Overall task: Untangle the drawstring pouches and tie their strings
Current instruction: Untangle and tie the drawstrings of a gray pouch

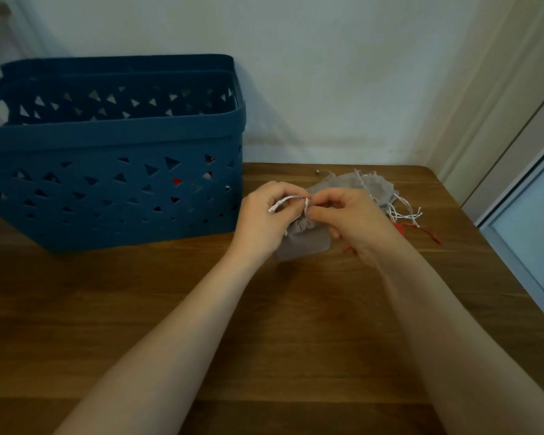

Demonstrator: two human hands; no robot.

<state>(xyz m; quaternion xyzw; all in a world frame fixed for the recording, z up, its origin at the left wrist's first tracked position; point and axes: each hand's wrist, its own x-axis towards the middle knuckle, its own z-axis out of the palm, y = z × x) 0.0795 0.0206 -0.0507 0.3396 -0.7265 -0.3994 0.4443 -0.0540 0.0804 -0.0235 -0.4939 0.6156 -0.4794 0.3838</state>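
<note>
Both hands on one grey pouch, working its white string.

Left hand and right hand each pinch the white string above the gathered neck of the grey pouch, which lies on the wooden desk. Pile of grey pouches with loose white strings sits just behind the right hand; some red fabric shows beside it. Blue basket stands at left, against the wall.
</note>
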